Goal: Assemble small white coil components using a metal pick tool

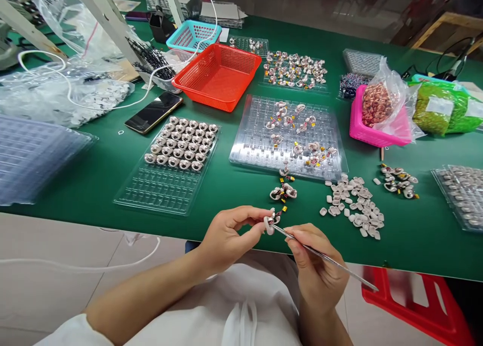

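Between thumb and index finger, my left hand (234, 232) pinches a small pale plastic part (268, 225) with fine wiring and a yellow tab beside it. My right hand (319, 263) grips a thin metal tool (332, 262), like a pick or tweezers, whose tip meets the pale part. Just beyond my fingers lies a small cluster of wired pale pieces (285, 191) with yellow tabs. To the right, a heap of loose pale shells (356, 205) is spread on the green table (241, 192). Further right sits another little pile of wired pieces (400, 181).
A clear tray holds rows of pale parts (183, 143); stacked trays (290, 134) carry loose wired pieces. Behind stand a red basket (219, 79), a blue basket (194, 33) and a phone (154, 113). A pink basket (379, 129) with bagged copper-coloured coils stands right. A red stool (418, 305) is below.
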`<state>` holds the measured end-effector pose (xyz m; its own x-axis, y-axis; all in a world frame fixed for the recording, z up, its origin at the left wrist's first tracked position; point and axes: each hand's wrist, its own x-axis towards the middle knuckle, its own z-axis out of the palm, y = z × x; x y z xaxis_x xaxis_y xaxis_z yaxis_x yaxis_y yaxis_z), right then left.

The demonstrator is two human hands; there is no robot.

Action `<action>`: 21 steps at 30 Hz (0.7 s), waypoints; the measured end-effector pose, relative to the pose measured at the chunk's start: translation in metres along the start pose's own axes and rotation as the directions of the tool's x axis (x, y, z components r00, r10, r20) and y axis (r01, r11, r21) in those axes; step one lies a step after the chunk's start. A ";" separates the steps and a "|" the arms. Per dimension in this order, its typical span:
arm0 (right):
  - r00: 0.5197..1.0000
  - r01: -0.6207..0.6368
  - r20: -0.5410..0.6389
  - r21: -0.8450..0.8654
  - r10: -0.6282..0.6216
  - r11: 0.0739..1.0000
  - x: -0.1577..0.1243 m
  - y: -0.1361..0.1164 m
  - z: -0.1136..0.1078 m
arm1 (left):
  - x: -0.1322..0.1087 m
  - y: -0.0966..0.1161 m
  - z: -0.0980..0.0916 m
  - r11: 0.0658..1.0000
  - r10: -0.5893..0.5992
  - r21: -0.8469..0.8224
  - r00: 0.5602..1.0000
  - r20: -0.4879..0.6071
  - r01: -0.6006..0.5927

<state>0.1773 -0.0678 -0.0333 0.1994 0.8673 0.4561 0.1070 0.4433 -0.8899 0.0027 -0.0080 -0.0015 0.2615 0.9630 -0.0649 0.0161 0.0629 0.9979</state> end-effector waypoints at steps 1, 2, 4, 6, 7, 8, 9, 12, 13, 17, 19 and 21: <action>1.000 0.002 0.001 0.000 -0.002 1.000 0.000 0.000 0.000 | 0.000 0.000 0.000 1.000 -0.012 -0.012 1.000 -0.001 0.012; 1.000 0.003 -0.002 -0.002 -0.003 1.000 -0.001 0.001 0.000 | 0.000 -0.001 0.000 0.999 -0.026 -0.024 1.000 -0.004 0.026; 1.000 0.001 -0.011 -0.014 -0.001 1.000 -0.002 0.002 0.000 | -0.001 -0.001 0.000 0.997 -0.057 -0.048 0.998 -0.008 0.056; 1.000 -0.001 -0.015 -0.023 0.000 1.000 -0.003 0.003 0.000 | -0.001 -0.002 0.000 0.994 -0.081 -0.069 0.997 -0.007 0.080; 1.000 0.000 -0.014 -0.024 0.000 1.000 -0.004 0.003 0.001 | -0.001 -0.003 0.000 0.993 -0.090 -0.078 0.996 -0.006 0.089; 1.000 0.001 -0.012 -0.024 -0.002 1.000 -0.004 0.004 0.001 | -0.001 -0.003 0.000 0.991 -0.099 -0.088 0.995 -0.005 0.099; 1.000 0.005 -0.012 -0.024 -0.005 1.000 -0.004 0.005 0.001 | -0.001 -0.003 0.000 0.989 -0.110 -0.100 0.994 -0.005 0.109; 0.999 0.024 -0.025 -0.032 -0.025 0.999 -0.005 0.007 0.003 | -0.001 -0.002 0.001 0.978 -0.151 -0.146 0.988 -0.005 0.149; 0.999 0.031 -0.032 -0.036 -0.032 0.999 -0.006 0.007 0.004 | -0.001 -0.001 0.001 0.972 -0.168 -0.166 0.986 -0.003 0.165; 0.997 0.046 -0.052 -0.051 -0.049 0.998 -0.007 0.010 0.005 | 0.001 0.003 0.003 0.942 -0.224 -0.252 0.975 0.011 0.219; 0.997 0.055 -0.053 -0.065 -0.058 0.996 -0.008 0.011 0.006 | 0.002 0.004 0.004 0.928 -0.244 -0.285 0.970 0.015 0.238; 0.995 0.070 -0.058 -0.091 -0.075 0.993 -0.008 0.012 0.007 | 0.002 0.005 0.005 0.916 -0.266 -0.306 0.964 0.019 0.259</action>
<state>0.1701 -0.0681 -0.0477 0.2474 0.8169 0.5210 0.2092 0.4800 -0.8519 0.0081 -0.0067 0.0035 0.2664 0.9064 -0.3277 -0.2133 0.3870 0.8971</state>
